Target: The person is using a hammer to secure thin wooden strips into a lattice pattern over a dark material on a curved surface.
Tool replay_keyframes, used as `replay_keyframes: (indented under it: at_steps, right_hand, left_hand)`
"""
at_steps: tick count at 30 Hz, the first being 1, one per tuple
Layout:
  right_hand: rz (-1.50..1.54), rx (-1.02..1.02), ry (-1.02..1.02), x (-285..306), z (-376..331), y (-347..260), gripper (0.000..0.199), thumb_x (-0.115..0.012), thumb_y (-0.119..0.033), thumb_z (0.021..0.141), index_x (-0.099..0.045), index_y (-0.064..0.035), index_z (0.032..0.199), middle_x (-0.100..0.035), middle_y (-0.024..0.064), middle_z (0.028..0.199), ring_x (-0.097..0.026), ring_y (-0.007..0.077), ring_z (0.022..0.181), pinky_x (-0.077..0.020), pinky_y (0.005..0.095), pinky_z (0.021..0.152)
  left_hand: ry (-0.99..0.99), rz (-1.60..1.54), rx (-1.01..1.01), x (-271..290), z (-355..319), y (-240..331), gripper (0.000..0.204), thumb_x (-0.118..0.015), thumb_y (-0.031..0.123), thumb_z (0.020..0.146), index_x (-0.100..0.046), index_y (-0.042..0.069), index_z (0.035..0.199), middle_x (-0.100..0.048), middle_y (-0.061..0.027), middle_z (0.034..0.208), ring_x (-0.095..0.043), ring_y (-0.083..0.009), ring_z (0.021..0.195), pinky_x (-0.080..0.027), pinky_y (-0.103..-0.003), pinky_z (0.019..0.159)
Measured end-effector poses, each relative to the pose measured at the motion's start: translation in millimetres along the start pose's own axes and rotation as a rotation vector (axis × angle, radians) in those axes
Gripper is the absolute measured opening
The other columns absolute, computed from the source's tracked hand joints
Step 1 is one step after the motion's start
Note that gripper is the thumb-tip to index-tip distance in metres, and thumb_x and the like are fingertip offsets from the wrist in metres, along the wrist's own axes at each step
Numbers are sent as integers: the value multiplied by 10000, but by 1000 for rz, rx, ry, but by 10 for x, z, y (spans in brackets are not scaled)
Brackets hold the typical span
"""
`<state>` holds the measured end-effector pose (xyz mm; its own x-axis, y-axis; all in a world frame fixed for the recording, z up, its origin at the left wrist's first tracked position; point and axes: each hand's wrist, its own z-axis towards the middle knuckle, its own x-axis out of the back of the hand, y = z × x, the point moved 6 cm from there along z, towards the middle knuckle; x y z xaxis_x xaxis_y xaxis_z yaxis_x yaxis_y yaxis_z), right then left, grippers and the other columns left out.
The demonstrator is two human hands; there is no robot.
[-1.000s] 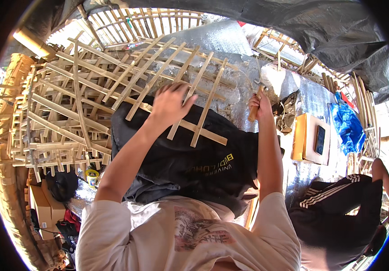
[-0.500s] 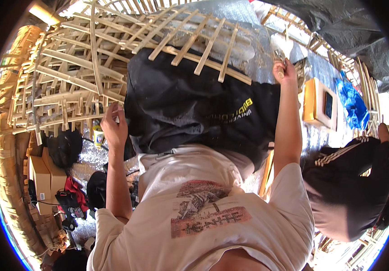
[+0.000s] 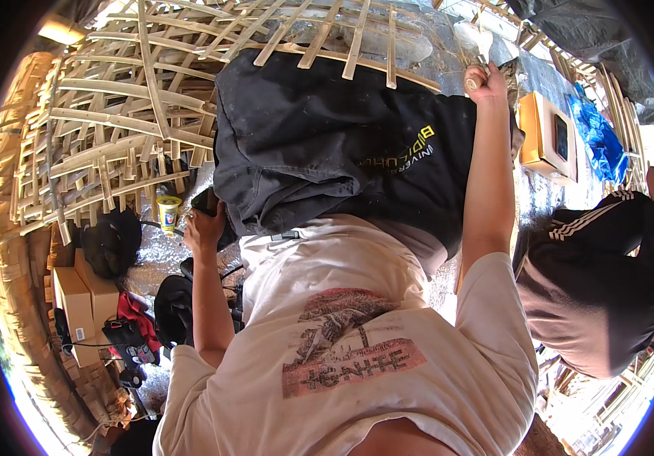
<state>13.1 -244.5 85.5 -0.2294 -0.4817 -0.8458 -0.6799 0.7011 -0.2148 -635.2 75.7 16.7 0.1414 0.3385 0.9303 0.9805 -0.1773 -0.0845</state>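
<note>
My right hand (image 3: 486,82) is closed around a wooden-handled tool (image 3: 472,85). Its far end points away from me and blurs into bright glare, so its kind is unclear. On the left, my left hand (image 3: 204,228) has its fingers curled against a dark object (image 3: 205,202) beside my lap, partly hidden by the hand. A black cloth with yellow lettering (image 3: 304,144) covers my legs. Past it lies a woven lattice of split bamboo strips (image 3: 107,121), whose loose strip ends (image 3: 357,45) reach over the cloth's far edge.
A yellow cup (image 3: 167,213) stands near my left hand. Cardboard boxes (image 3: 75,311), a black cap (image 3: 110,243) and a red-black bag (image 3: 133,327) lie left. At right are a box with a phone (image 3: 547,137), blue plastic (image 3: 599,144) and another person (image 3: 593,289).
My left hand has left the lattice edge and come down to the dark object beside my lap. My right hand, still gripping the tool, sits farther away. The view has shifted slightly.
</note>
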Motion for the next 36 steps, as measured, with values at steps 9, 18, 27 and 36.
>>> replay_keyframes:
  at_steps: [9, 18, 27, 36]
  right_hand:
    - [23, -122, 13, -24, -38, 53, 390, -533, -378, 1025, -365, -89, 824, -318, -22, 611, -339, 103, 494, -303, 240, 468]
    - [77, -82, 22, 87, 44, 47, 352, -577, -297, 1015, -417, -60, 809, -374, 2, 646, -361, 101, 481, -345, 221, 438]
    - [75, -127, -26, 77, 28, 76, 333, -566, -299, 1019, -412, -39, 877, -366, -1, 657, -360, 82, 484, -351, 208, 429]
    - [111, -114, -32, 193, 53, -15, 320, -569, -274, 1017, -437, -34, 851, -380, 7, 665, -361, 100, 515, -353, 215, 439]
  left_hand:
    - [178, 1, -91, 93, 197, 115, 945, -569, 799, 763, -570, -44, 1192, -683, -259, 1116, -666, -427, 1057, -533, -515, 896]
    - [148, 81, -113, 48, 247, 75, 907, -571, 744, 811, -537, -52, 1245, -663, -295, 1130, -639, -443, 1094, -506, -535, 915]
    - [-231, -442, -54, 616, 393, -14, 602, -407, 497, 1037, -578, -55, 1209, -670, -224, 848, -726, -283, 669, -544, -357, 513]
    - [-44, -741, -525, 2007, 108, 1142, 409, -515, 368, 1045, -612, -7, 1176, -637, -103, 796, -678, -131, 719, -514, -288, 660]
